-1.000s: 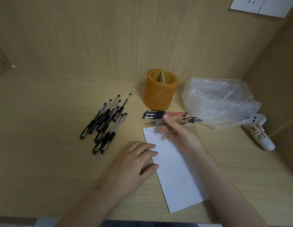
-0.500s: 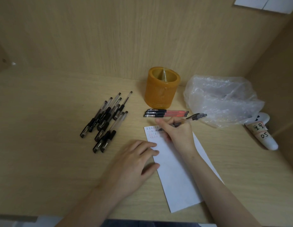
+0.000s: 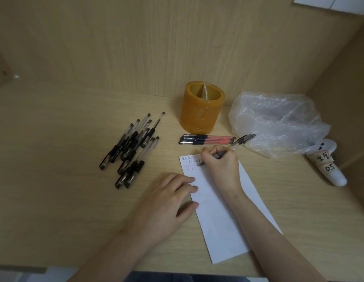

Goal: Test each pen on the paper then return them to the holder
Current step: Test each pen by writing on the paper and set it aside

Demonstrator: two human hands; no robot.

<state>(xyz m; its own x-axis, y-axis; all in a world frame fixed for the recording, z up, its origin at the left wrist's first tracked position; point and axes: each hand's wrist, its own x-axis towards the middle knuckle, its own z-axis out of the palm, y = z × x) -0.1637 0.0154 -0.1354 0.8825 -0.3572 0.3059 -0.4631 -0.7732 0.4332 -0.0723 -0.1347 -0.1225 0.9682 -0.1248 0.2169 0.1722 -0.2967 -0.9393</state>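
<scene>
Crumpled plastic bag (image 3: 278,123) beside labelled white tube (image 3: 329,165) on desk (image 3: 55,180).

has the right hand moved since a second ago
Yes. The right hand came toward the person, away from the red pens by the holder, and now writes with its pen on the paper.

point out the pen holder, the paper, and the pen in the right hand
pen holder (image 3: 200,117): head view, front wall of the orange cup.
paper (image 3: 219,224): head view, blank middle of the sheet.
pen in the right hand (image 3: 241,141): head view, clear barrel above the fingers.
</scene>
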